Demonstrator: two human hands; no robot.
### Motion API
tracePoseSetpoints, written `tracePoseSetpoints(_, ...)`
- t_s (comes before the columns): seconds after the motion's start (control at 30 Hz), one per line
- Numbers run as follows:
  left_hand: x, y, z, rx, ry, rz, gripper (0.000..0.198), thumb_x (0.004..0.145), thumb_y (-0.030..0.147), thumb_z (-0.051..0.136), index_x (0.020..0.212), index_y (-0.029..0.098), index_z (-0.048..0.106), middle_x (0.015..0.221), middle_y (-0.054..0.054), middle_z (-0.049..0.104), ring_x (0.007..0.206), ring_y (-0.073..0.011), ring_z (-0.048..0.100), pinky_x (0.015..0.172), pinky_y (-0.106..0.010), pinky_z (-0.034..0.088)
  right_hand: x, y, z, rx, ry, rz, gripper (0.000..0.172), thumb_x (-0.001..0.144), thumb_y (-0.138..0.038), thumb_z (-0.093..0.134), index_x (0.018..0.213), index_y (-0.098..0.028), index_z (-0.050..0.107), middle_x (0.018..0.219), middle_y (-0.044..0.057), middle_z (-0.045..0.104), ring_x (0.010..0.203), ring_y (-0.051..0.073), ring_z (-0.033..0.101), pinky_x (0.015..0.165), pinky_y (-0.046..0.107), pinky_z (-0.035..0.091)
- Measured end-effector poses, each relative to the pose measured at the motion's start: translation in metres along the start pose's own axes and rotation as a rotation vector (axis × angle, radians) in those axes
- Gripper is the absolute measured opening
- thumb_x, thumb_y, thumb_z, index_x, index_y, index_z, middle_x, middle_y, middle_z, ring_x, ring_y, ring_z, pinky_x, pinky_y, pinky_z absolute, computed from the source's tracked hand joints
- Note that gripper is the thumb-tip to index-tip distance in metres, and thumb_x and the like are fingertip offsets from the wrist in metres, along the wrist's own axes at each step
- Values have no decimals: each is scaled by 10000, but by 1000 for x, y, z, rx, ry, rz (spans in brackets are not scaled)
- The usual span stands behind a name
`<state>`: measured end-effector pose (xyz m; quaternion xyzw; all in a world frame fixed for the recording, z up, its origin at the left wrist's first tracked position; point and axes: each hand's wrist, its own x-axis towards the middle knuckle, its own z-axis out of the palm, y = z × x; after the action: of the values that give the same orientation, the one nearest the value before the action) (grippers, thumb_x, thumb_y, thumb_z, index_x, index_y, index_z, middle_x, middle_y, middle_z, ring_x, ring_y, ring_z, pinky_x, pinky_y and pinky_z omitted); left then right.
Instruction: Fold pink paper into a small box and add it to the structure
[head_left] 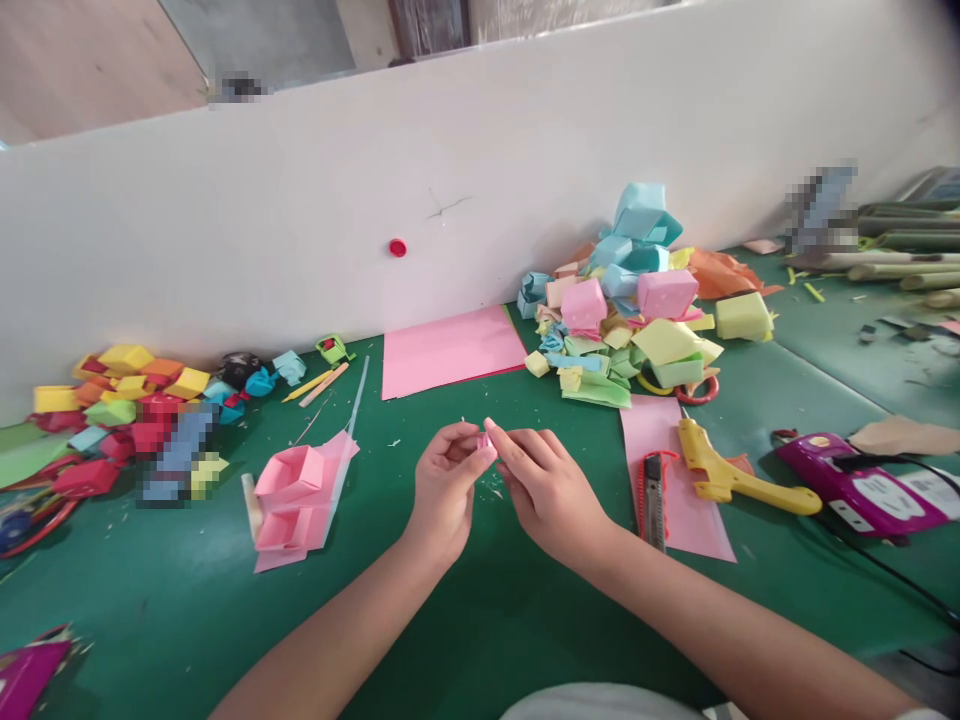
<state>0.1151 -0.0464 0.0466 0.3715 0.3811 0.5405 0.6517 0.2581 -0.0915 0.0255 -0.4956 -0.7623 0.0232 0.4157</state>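
Observation:
Over the middle of the green table, my left hand (448, 490) and my right hand (551, 490) meet at the fingertips. Between them is a small pink paper piece (483, 440), pinched by both and mostly covered by the fingers. Left of my hands, folded pink paper boxes (291, 474) rest on pink sheets. A stack of pink paper (450, 352) lies beyond my hands against the white board. To the right, a red and grey box cutter (654, 500) and a yellow glue gun (739, 478) lie partly on another pink sheet (694, 525).
Colourful folded paper pieces are heaped at the back right (622, 300) and at the far left (127, 400). A purple device (862, 485) with a black cable sits on the right. Red-handled scissors (699, 390) poke out by the right heap. Rolled sticks (900, 258) lie far right.

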Motion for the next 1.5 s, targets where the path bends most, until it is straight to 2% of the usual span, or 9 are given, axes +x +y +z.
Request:
tracePoseSetpoints(0.13,-2,-4,1,81,18,28,381,582,286,930,853,185,683,779,-2,694,732,-124,663,639,-207,547,3,2,-3,-66,46,16,511,989,-323,593,1490,-280,497,1112,98,686,916,261,579,820,446,514)
tracePoseSetpoints(0.23,-5,-8,2,176,-3,96,300,639,309,898,783,178,671,759,0,664,721,-118,643,633,-203,543,3,5,-3,-98,89,20,364,983,-324,610,1344,-291,647,1099,89,696,939,258,584,835,442,505)
tracePoseSetpoints(0.5,-6,-8,-7,405,-206,332,175,823,321,784,872,197,670,847,-22,680,764,-152,677,661,-246,579,6,13,-7,20,76,5,380,1017,-201,523,1348,-342,644,1153,69,682,996,244,562,879,435,505)
tracePoseSetpoints(0.6,-1,-5,-14,556,-284,531,116,870,280,734,959,214,700,941,-49,717,851,-186,707,784,-322,611,8,20,-9,36,76,4,340,1012,-216,546,1283,-365,687,1224,54,665,1072,253,529,937,443,494)
tracePoseSetpoints(0.7,5,0,-21,797,-351,795,235,890,228,697,1123,251,715,1049,-70,740,930,-210,719,849,-364,612,9,24,-10,50,43,13,277,1002,-262,577,1200,-381,730,1342,40,606,1150,270,491,1003,484,471)
tracePoseSetpoints(0.87,12,11,-26,978,-429,1076,359,902,157,681,1224,313,701,1078,-51,745,961,-189,731,846,-309,611,7,25,-10,98,7,54,376,1023,-290,533,1365,-426,615,1442,43,521,1206,275,468,982,488,503)
tracePoseSetpoints(1.07,15,12,-27,984,-412,1121,260,925,162,658,1135,302,723,1034,-43,741,896,-170,738,816,-287,614,5,26,-8,95,-16,45,431,1023,-297,531,1434,-429,538,1476,50,479,1228,278,462,1022,511,472)
tracePoseSetpoints(1.3,8,14,-24,942,-439,1083,310,894,101,628,1134,282,708,995,-54,745,879,-184,726,785,-311,612,7,18,-8,137,93,97,511,980,-349,613,1467,-379,461,1381,101,472,1240,304,465,1042,544,413)
tracePoseSetpoints(1.5,5,18,-25,815,-507,1020,347,858,129,643,1174,257,704,1027,-82,746,895,-214,730,774,-348,628,10,11,-14,300,266,196,281,871,-466,735,965,-265,563,1085,73,474,1055,265,532,913,476,503)
